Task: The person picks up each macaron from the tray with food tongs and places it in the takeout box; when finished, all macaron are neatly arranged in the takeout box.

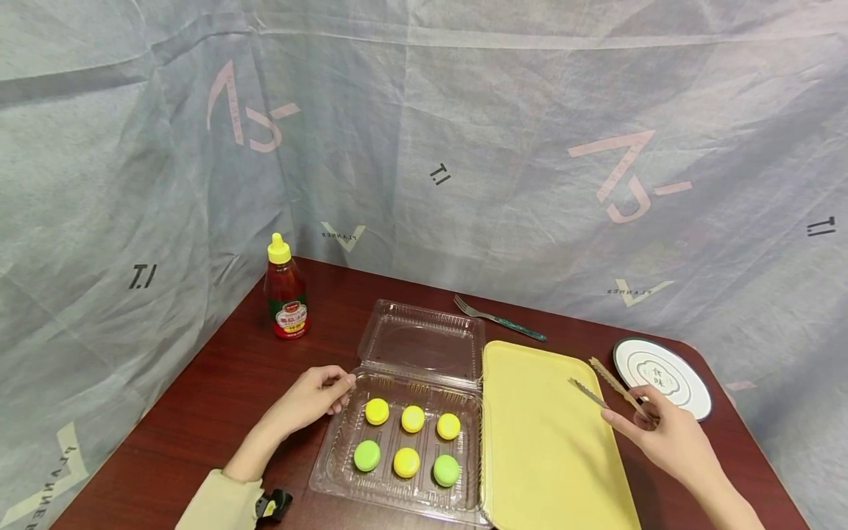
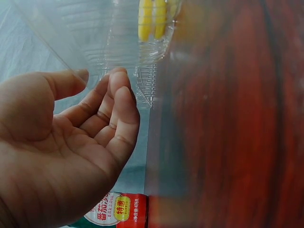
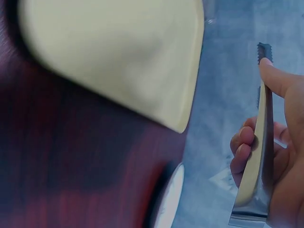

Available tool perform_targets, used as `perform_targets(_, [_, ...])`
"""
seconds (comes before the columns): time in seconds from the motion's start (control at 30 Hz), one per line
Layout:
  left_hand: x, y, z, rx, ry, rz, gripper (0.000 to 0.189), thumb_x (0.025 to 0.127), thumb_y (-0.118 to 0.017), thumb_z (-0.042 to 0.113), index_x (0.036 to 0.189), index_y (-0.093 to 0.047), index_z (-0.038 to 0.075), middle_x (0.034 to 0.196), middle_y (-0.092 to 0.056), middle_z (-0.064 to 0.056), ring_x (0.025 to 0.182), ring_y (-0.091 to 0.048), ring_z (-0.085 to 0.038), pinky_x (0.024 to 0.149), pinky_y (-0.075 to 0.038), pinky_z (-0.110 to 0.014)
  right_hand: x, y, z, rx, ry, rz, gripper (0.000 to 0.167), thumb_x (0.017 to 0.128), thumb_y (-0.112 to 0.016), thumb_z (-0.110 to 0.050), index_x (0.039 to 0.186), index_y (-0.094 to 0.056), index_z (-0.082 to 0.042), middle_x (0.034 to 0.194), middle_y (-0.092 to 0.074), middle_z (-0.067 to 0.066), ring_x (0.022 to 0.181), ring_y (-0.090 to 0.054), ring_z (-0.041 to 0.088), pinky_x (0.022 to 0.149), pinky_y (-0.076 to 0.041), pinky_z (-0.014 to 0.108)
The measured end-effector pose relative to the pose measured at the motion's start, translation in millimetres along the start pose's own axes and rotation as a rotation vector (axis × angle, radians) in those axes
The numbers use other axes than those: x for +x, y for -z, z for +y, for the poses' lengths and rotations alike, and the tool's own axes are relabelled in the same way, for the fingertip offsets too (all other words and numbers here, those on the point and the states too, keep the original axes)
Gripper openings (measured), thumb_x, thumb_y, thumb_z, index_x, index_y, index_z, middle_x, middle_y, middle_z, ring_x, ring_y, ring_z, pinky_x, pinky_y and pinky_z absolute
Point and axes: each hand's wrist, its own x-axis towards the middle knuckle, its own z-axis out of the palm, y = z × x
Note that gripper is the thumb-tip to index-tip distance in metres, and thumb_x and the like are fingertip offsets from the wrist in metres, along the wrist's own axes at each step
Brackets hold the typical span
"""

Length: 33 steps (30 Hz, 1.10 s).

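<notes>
A clear plastic clamshell container (image 1: 338,471) lies with its lid folded back on the table. Inside it sit several yellow macarons (image 1: 406,462) and two green macarons (image 1: 446,470), set in two rows. My left hand (image 1: 316,397) pinches the container's rim near its far left corner; in the left wrist view the thumb (image 2: 69,84) and fingertips meet the plastic edge. Metal tongs (image 3: 261,156) with toothed tips are in my right hand (image 1: 676,434), held over the right side of the yellow tray (image 1: 550,434). The tongs' arms stand apart with nothing between them.
A ketchup bottle (image 1: 288,298) with a yellow cap stands at the back left. Behind the tray lies a fork (image 1: 500,320) with a green handle. A white plate (image 1: 689,383) is at the right, beyond my right hand. Grey cloth (image 1: 464,147) hangs behind the table.
</notes>
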Motion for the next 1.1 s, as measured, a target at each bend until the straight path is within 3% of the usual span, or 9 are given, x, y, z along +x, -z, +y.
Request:
perform_targets(0.23, [-0.5, 0.1, 0.5, 0.003, -0.004, -0.004, 0.027, 0.104, -0.056, 0.021, 0.094, -0.064, -0.002, 0.070, -0.057, -0.005, 0.064, -0.056, -0.017, 0.059, -0.051, -0.029, -7.6, 0, 18, -0.010, -0.124, -0.066, 0.053, 0.084, -0.078, -0.049, 0.110, -0.059, -0.006, 0.075, -0.058, 0.001, 0.067, -0.051, 0.010, 0.059, -0.039, 0.030])
perform_targets(0.47, [-0.8, 0.3, 0.9, 0.004, -0.001, -0.001, 0.027, 0.104, -0.056, 0.022, 0.094, -0.064, -0.002, 0.070, -0.058, -0.005, 0.064, -0.056, -0.017, 0.059, -0.051, -0.029, -16.4, 1, 33, -0.038, -0.192, -0.122, 0.054, 0.086, -0.073, -0.054, 0.108, -0.056, -0.007, 0.074, -0.052, 0.003, 0.067, -0.049, 0.017, 0.059, -0.036, 0.033])
perform_targets(0.6, [-1.3, 0.2, 0.8, 0.004, 0.003, 0.000, 0.026, 0.104, -0.056, 0.022, 0.095, -0.064, -0.001, 0.071, -0.058, -0.005, 0.065, -0.056, -0.017, 0.059, -0.051, -0.029, -18.9, 4, 42, -0.062, -0.240, -0.202, 0.057, 0.088, -0.067, -0.060, 0.110, -0.057, -0.008, 0.074, -0.049, 0.003, 0.067, -0.047, 0.018, 0.059, -0.034, 0.034])
perform_targets(0.73, [-0.6, 0.0, 0.6, 0.006, 0.004, -0.001, 0.026, 0.104, -0.056, 0.022, 0.095, -0.064, -0.002, 0.071, -0.058, -0.005, 0.065, -0.056, -0.017, 0.060, -0.051, -0.029, -21.9, 7, 51, -0.103, -0.288, -0.290, 0.067, 0.088, -0.061, -0.068, 0.116, -0.058, -0.007, 0.076, -0.053, 0.003, 0.070, -0.052, 0.019, 0.058, -0.036, 0.034])
perform_targets(0.9, [0.1, -0.2, 0.2, 0.004, 0.001, -0.003, 0.026, 0.104, -0.056, 0.021, 0.094, -0.064, -0.002, 0.071, -0.058, -0.005, 0.064, -0.056, -0.017, 0.059, -0.051, -0.029, -23.8, 8, 60, -0.145, -0.323, -0.335, 0.082, 0.085, -0.058, -0.075, 0.123, -0.057, -0.002, 0.079, -0.060, 0.001, 0.075, -0.060, 0.021, 0.057, -0.043, 0.039])
perform_targets(1.1, [0.5, -0.4, -0.4, -0.002, 0.006, 0.000, 0.026, 0.103, -0.056, 0.021, 0.094, -0.064, -0.002, 0.070, -0.058, -0.005, 0.064, -0.056, -0.017, 0.059, -0.051, -0.028, -27.6, 5, 68, -0.160, -0.357, -0.378, 0.079, 0.084, -0.056, -0.077, 0.115, -0.058, -0.004, 0.070, -0.050, 0.001, 0.066, -0.052, 0.018, 0.056, -0.035, 0.036])
